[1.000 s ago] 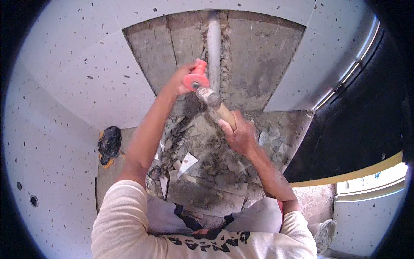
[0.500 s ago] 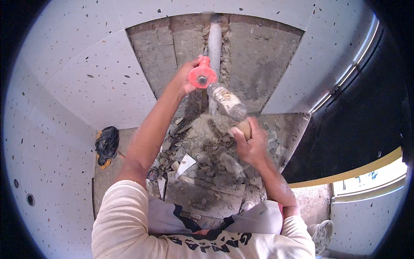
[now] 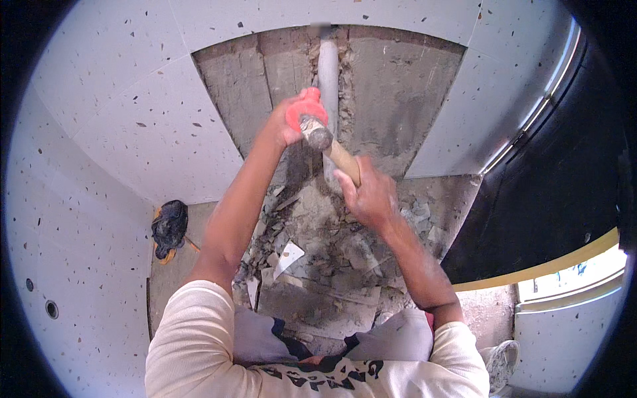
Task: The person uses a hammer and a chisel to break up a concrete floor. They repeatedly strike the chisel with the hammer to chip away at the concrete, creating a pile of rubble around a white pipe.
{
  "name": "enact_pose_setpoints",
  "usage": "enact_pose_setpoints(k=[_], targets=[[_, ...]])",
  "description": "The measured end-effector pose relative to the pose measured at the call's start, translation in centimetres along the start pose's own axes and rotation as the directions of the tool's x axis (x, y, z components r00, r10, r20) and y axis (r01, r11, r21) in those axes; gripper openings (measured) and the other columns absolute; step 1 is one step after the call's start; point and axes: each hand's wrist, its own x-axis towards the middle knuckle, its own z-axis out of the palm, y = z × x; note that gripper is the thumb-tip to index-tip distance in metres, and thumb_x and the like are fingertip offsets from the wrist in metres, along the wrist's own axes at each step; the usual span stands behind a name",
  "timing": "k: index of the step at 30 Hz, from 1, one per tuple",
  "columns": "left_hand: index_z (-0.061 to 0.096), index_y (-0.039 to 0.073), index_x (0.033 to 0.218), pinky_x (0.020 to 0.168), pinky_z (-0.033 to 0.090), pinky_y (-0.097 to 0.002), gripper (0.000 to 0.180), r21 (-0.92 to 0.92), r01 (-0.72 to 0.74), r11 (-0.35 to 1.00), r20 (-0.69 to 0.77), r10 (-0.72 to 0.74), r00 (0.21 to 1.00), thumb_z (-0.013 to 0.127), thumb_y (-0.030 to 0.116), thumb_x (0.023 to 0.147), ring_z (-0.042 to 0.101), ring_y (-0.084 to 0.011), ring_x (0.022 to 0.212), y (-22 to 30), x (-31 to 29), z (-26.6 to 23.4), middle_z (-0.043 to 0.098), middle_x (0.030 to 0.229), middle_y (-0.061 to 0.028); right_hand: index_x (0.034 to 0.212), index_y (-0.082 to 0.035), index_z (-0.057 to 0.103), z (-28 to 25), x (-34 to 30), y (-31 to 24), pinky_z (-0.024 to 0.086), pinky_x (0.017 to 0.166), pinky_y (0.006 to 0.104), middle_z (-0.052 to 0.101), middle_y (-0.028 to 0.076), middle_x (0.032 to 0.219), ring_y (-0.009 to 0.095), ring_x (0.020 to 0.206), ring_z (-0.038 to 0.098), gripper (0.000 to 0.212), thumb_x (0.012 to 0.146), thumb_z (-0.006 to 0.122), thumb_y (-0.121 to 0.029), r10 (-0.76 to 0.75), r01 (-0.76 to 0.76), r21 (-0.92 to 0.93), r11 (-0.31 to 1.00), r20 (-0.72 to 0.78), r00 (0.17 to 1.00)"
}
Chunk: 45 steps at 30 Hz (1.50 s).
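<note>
A chisel with a red hand guard [image 3: 300,111] is in my left hand [image 3: 281,125], its fingers wrapped round the grip behind the guard. The blade end is hidden. My right hand [image 3: 371,198] is closed round the wooden handle of a club hammer [image 3: 344,163]. The dusty metal head lies over the middle of the guard, at the chisel's butt end, which it covers. Just right of my left hand, a pale pipe [image 3: 328,69] runs up the bare, stripped patch of wall [image 3: 398,99].
Rubble [image 3: 318,232] covers the floor below the wall, with a white tile shard [image 3: 288,257] among it. White speckled panels [image 3: 146,119] frame the bare patch. A black bag [image 3: 170,222] lies at left. A dark panel [image 3: 531,192] stands at right; a bucket [image 3: 502,361] is at lower right.
The hammer has swung left and up from beside the guard to the chisel's butt end. My right hand has moved up and left with it; my left hand stays almost in place.
</note>
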Motion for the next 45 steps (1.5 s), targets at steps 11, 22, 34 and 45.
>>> enact_pose_setpoints(k=[11, 22, 34, 45], targets=[[0.056, 0.001, 0.109, 0.073, 0.053, -0.0316, 0.027, 0.180, -0.094, 0.979, -0.043, 0.104, 0.994, 0.050, 0.025, 0.097, 0.063, -0.0181, 0.079, -0.9, -1.1, 0.1, 0.063, 0.093, -0.0091, 0.105, -0.006, 0.053, -2.5, -3.8, -2.1, 0.052, 0.057, 0.0406, 0.063, 0.013, 0.080, 0.032, 0.065, 0.065, 0.042, 0.076, 0.074, -0.027, -0.352, 0.381, 0.181, 0.907, -0.173, 0.920], [0.054, 0.005, 0.104, 0.072, 0.053, -0.0333, 0.026, 0.324, 0.115, 0.939, -0.217, -0.044, 0.975, 0.049, 0.030, 0.097, 0.062, -0.0182, 0.076, -2.1, -3.9, -2.8, 0.061, 0.086, -0.0077, 0.097, -0.003, 0.055, -2.4, -5.4, -1.6, 0.051, 0.059, 0.0372, 0.064, 0.016, 0.073, 0.030, 0.064, 0.066, 0.034, 0.083, 0.070, -0.030, -0.004, 0.052, 0.366, 0.929, -0.132, 0.991], [0.052, 0.006, 0.101, 0.071, 0.054, -0.0423, 0.021, -0.030, -0.032, 0.999, -0.165, 0.027, 0.986, 0.046, 0.026, 0.098, 0.063, -0.0255, 0.075, -3.6, -2.3, 1.6, 0.061, 0.084, -0.0127, 0.102, 0.000, 0.055, -2.9, -5.8, 0.1, 0.051, 0.062, 0.0356, 0.064, 0.013, 0.077, 0.029, 0.068, 0.066, 0.034, 0.077, 0.071, -0.018, -0.124, 0.173, 0.340, 0.924, -0.161, 0.979], [0.053, 0.006, 0.106, 0.076, 0.054, -0.0450, 0.028, 0.122, -0.004, 0.992, -0.178, 0.026, 0.984, 0.048, 0.031, 0.097, 0.062, -0.0269, 0.081, -2.1, -3.0, -0.8, 0.060, 0.090, -0.0116, 0.103, -0.003, 0.052, 3.2, -2.5, 1.3, 0.052, 0.054, 0.0438, 0.063, 0.018, 0.074, 0.038, 0.067, 0.065, 0.036, 0.082, 0.069, -0.027, -0.056, 0.056, 0.009, 0.998, 0.021, 0.998]])
